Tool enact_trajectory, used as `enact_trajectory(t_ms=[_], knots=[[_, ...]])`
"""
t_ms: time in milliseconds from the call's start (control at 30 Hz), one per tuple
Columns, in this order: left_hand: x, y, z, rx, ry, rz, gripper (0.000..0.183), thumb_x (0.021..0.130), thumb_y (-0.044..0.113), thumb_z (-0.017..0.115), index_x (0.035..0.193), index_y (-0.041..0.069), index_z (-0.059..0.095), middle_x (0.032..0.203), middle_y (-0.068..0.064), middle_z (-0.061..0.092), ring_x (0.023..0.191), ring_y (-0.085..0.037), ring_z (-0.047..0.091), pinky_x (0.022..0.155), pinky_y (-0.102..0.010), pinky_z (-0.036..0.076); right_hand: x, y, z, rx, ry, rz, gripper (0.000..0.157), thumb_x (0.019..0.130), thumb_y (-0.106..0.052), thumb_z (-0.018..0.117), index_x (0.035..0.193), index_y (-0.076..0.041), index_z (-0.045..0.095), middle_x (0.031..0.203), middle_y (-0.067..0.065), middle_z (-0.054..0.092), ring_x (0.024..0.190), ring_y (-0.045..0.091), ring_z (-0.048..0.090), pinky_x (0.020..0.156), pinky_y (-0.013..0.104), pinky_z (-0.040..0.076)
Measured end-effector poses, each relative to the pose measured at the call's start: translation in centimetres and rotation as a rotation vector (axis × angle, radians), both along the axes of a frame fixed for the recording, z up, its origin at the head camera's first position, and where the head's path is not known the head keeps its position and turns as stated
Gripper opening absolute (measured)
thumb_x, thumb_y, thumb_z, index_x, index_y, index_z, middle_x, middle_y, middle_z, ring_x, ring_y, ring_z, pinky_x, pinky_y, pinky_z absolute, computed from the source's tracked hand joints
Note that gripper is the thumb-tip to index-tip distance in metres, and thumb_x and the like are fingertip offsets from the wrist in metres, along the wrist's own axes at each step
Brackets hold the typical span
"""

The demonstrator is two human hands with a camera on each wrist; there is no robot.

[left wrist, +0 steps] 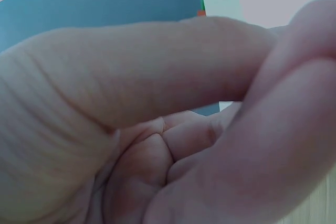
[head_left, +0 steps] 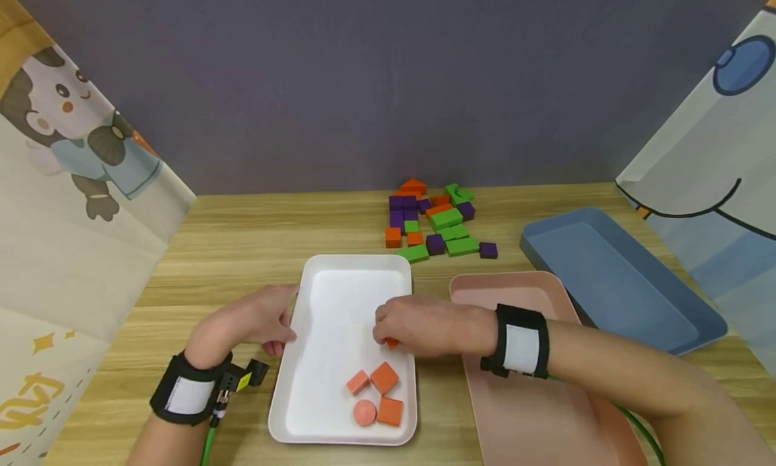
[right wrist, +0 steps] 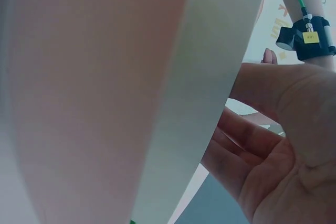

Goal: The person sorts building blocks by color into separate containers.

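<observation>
A white tray (head_left: 330, 358) lies on the wooden table. My left hand (head_left: 257, 318) holds its left edge, with the thumb at the rim and the other fingers curled; in the left wrist view the thumb (left wrist: 147, 69) crosses in front of those fingers. Over the tray's right side, my right hand (head_left: 418, 326) pinches an orange block (head_left: 391, 343), mostly covered by the fingers. Near the tray's lower right corner lie two orange square blocks (head_left: 384, 378), a pink rectangular block (head_left: 358, 382) and a pink round block (head_left: 365, 413). The right wrist view shows the right hand (right wrist: 262, 156) partly behind the tray's wall.
Several purple, green and orange blocks (head_left: 445, 218) sit in a cluster behind the tray. A pink tray (head_left: 527, 412) stands to the right, under my right forearm, and a blue tray (head_left: 618, 284) beyond it. A grey panel (head_left: 394, 82) closes off the back.
</observation>
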State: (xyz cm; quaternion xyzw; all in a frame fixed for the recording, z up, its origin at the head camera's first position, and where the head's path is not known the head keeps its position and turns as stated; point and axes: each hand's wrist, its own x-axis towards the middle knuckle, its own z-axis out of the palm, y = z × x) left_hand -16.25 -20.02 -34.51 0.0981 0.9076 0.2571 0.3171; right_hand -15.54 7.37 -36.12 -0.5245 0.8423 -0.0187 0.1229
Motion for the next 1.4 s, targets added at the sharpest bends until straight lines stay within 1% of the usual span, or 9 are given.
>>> enact_trajectory(t_ms=[300,667,767,867,1000,1100,1200,1300,1400], knots=[[0.2,0.2,0.0,-0.016,0.003,0.014,0.055,0.082,-0.001,0.069,0.130,0.006,0.043,0.063,-0.010,0.060,0.050,-0.020,0.061,0.051,-0.034,0.054,0.4,-0.3,-0.3,0.016,-0.059,0.004,0.009,0.086,-0.014,0.068,0.085,-0.023,0.066,0.078,-0.010,0.050,0.075,0.005,0.047,0.064,0.013,0.040],[0.1,0.4,-0.1,-0.026,-0.005,0.016,0.057,0.082,-0.001,0.069,0.132,0.008,0.043,0.064,-0.009,0.061,0.051,-0.020,0.061,0.052,-0.034,0.054,0.4,-0.2,-0.8,-0.013,-0.038,0.040,0.009,0.086,-0.015,0.068,0.089,-0.023,0.068,0.082,-0.010,0.052,0.076,0.004,0.047,0.066,0.012,0.042],[0.1,0.4,-0.1,-0.027,-0.002,0.012,0.057,0.082,0.000,0.069,0.132,0.008,0.043,0.064,-0.010,0.061,0.051,-0.020,0.061,0.052,-0.035,0.055,0.2,0.0,-0.4,-0.026,-0.031,0.048,0.008,0.086,-0.018,0.070,0.093,-0.023,0.070,0.087,-0.010,0.055,0.081,0.005,0.048,0.072,0.014,0.045],[0.1,0.4,0.0,-0.023,0.002,0.010,0.056,0.082,0.000,0.069,0.131,0.009,0.043,0.064,-0.010,0.061,0.050,-0.020,0.061,0.052,-0.035,0.055,-0.1,0.2,0.2,-0.048,-0.012,0.073,0.012,0.086,-0.023,0.070,0.098,-0.022,0.071,0.094,-0.008,0.060,0.087,0.006,0.051,0.079,0.016,0.048],[0.1,0.4,0.1,-0.023,0.003,0.008,0.055,0.082,0.000,0.069,0.130,0.008,0.043,0.063,-0.010,0.061,0.050,-0.020,0.061,0.052,-0.035,0.054,-0.9,0.5,1.3,-0.066,0.050,0.132,0.021,0.087,-0.029,0.070,0.106,-0.021,0.071,0.113,-0.004,0.062,0.103,0.010,0.053,0.088,0.021,0.049],[0.1,0.4,0.1,-0.024,0.003,0.009,0.056,0.081,0.000,0.070,0.130,0.008,0.044,0.063,-0.009,0.061,0.050,-0.020,0.061,0.051,-0.035,0.055,-1.6,0.5,2.3,-0.085,0.103,0.157,0.030,0.088,-0.036,0.067,0.115,-0.023,0.068,0.132,0.000,0.054,0.120,0.015,0.048,0.101,0.031,0.044],[0.1,0.4,0.1,-0.020,-0.002,0.013,0.057,0.081,0.000,0.070,0.130,0.009,0.044,0.063,-0.009,0.061,0.050,-0.020,0.061,0.051,-0.035,0.055,-2.7,0.4,2.9,-0.133,0.148,0.148,0.043,0.087,-0.046,0.064,0.124,-0.026,0.063,0.148,0.002,0.041,0.134,0.020,0.037,0.111,0.044,0.033],[0.1,0.4,0.1,-0.008,-0.005,0.014,0.059,0.080,0.000,0.071,0.131,0.010,0.044,0.063,-0.009,0.061,0.050,-0.021,0.061,0.050,-0.034,0.054,-4.0,0.3,3.0,-0.179,0.206,0.108,0.057,0.085,-0.059,0.059,0.135,-0.031,0.055,0.159,0.002,0.023,0.145,0.026,0.021,0.114,0.058,0.022],[0.2,0.4,0.1,0.002,-0.004,0.014,0.058,0.081,-0.002,0.070,0.131,0.009,0.044,0.063,-0.009,0.061,0.050,-0.020,0.061,0.050,-0.035,0.054,-5.5,0.3,2.7,-0.219,0.250,0.031,0.075,0.079,-0.071,0.055,0.144,-0.037,0.041,0.163,0.001,0.006,0.149,0.031,0.005,0.111,0.069,0.013]])
